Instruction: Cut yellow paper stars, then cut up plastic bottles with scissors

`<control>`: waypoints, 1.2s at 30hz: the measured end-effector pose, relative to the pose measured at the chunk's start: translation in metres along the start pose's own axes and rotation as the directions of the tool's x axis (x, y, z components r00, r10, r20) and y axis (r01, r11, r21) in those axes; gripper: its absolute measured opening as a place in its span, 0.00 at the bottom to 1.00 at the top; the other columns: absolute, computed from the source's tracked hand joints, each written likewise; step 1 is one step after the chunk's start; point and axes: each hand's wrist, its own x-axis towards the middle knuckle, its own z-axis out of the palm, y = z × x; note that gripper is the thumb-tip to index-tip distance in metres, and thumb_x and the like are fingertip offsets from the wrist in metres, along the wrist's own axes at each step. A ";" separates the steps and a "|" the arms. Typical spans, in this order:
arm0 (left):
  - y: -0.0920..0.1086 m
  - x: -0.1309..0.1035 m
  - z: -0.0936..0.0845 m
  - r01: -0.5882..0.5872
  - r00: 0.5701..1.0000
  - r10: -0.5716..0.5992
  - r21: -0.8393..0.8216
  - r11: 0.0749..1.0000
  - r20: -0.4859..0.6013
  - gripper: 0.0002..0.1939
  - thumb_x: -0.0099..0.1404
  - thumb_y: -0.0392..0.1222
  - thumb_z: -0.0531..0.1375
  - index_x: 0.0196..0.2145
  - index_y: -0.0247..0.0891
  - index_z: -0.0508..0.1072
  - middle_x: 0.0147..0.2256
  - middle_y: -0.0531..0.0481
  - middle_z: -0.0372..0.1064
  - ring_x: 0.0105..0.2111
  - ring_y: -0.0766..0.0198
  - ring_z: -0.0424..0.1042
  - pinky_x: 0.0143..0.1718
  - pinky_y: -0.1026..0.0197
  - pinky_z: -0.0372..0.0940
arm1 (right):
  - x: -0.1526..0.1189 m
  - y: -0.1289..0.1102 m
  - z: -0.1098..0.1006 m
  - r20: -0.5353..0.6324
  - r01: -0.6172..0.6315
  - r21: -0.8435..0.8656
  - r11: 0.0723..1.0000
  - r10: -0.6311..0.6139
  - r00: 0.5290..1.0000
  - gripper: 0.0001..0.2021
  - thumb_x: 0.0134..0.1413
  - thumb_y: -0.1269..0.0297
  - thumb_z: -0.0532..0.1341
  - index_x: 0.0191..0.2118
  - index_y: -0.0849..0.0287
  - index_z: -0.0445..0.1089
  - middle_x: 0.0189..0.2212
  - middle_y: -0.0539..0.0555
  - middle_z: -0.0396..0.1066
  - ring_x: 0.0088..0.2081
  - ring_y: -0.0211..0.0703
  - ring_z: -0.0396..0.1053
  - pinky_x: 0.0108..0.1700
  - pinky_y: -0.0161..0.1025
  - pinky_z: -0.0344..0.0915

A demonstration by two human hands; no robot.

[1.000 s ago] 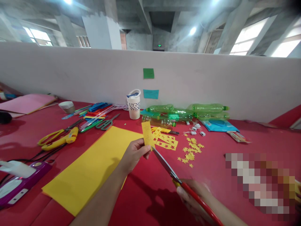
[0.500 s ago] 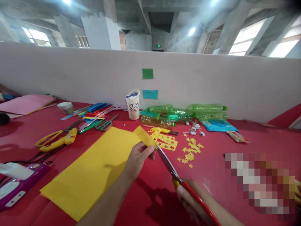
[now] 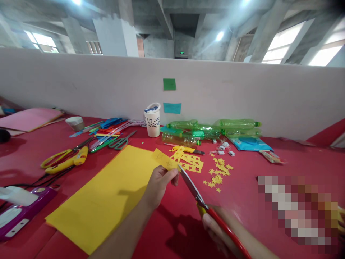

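Between thumb and fingers, my left hand (image 3: 159, 185) pinches a small yellow paper strip (image 3: 163, 159) with star outlines drawn on it. My right hand (image 3: 215, 228) grips red-handled scissors (image 3: 194, 189), whose blade tips meet the strip's right end beside my left thumb. Behind the strip lie yellow paper pieces with star-shaped holes (image 3: 192, 164). Several cut-out yellow stars (image 3: 217, 178) are scattered to their right. Large yellow paper sheets (image 3: 105, 198) rest on the red table under and left of my left forearm.
A yellow glue gun (image 3: 78, 160), yellow-handled scissors (image 3: 55, 158) and a purple power strip (image 3: 29, 212) lie at left. Grey scissors (image 3: 120, 143) and a white cup (image 3: 153, 122) stand farther back. Green plastic bottles (image 3: 207, 128) lie along the white partition (image 3: 215, 86). A yellow utility knife (image 3: 185, 149) lies behind the cut pieces.
The yellow strip has tilted in my left hand, its far end dropping slightly, so the drawn stars show more clearly. The scissors have hardly moved.
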 end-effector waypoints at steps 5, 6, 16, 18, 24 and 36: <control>0.000 0.001 0.000 0.007 1.000 -0.007 0.000 1.000 0.002 0.11 0.58 0.38 0.57 0.19 0.34 0.69 0.18 0.54 0.64 0.21 0.68 0.62 0.27 0.63 0.58 | 0.000 -0.003 0.001 -0.019 -0.066 0.038 0.997 0.066 0.998 0.28 0.47 0.32 0.48 0.27 0.57 0.54 0.15 0.40 0.47 0.15 0.28 0.47 0.15 0.28 0.44; 0.000 0.001 0.000 0.007 1.000 -0.007 -0.006 1.000 0.002 0.11 0.58 0.38 0.57 0.20 0.34 0.69 0.18 0.54 0.64 0.21 0.68 0.62 0.27 0.63 0.58 | 0.000 -0.003 0.002 -0.024 -0.068 0.048 0.997 0.069 0.997 0.28 0.46 0.32 0.48 0.27 0.57 0.55 0.15 0.40 0.48 0.15 0.28 0.47 0.16 0.28 0.45; -0.001 0.000 0.002 0.029 0.999 -0.029 -0.067 0.997 -0.013 0.10 0.57 0.38 0.58 0.20 0.34 0.70 0.19 0.54 0.64 0.21 0.68 0.62 0.27 0.63 0.58 | 0.003 0.003 0.005 -0.078 -0.072 0.055 0.996 0.076 0.994 0.28 0.45 0.32 0.50 0.24 0.57 0.54 0.14 0.40 0.47 0.14 0.27 0.46 0.14 0.27 0.42; -0.002 0.000 0.002 0.030 0.999 -0.031 -0.079 0.996 -0.017 0.09 0.57 0.38 0.58 0.21 0.34 0.70 0.19 0.54 0.65 0.21 0.68 0.62 0.27 0.64 0.58 | 0.003 0.002 0.004 -0.070 -0.049 0.053 0.997 0.053 0.996 0.28 0.46 0.33 0.50 0.24 0.57 0.54 0.14 0.40 0.45 0.14 0.26 0.44 0.13 0.27 0.41; -0.002 0.000 0.001 0.023 0.999 -0.025 -0.080 0.997 -0.021 0.08 0.58 0.38 0.58 0.22 0.34 0.70 0.20 0.53 0.65 0.21 0.69 0.62 0.27 0.64 0.58 | 0.002 -0.006 0.001 -0.061 -0.039 -0.010 0.999 0.038 0.997 0.28 0.47 0.33 0.49 0.24 0.57 0.54 0.13 0.40 0.49 0.13 0.27 0.48 0.14 0.28 0.44; 0.012 0.004 -0.009 -0.039 0.999 0.039 0.095 0.995 0.000 0.10 0.60 0.39 0.55 0.23 0.35 0.67 0.19 0.54 0.64 0.23 0.69 0.61 0.30 0.64 0.57 | -0.003 -0.013 -0.005 0.035 -0.012 -0.004 1.000 0.012 0.999 0.24 0.54 0.39 0.49 0.26 0.57 0.53 0.15 0.41 0.46 0.16 0.27 0.45 0.17 0.28 0.44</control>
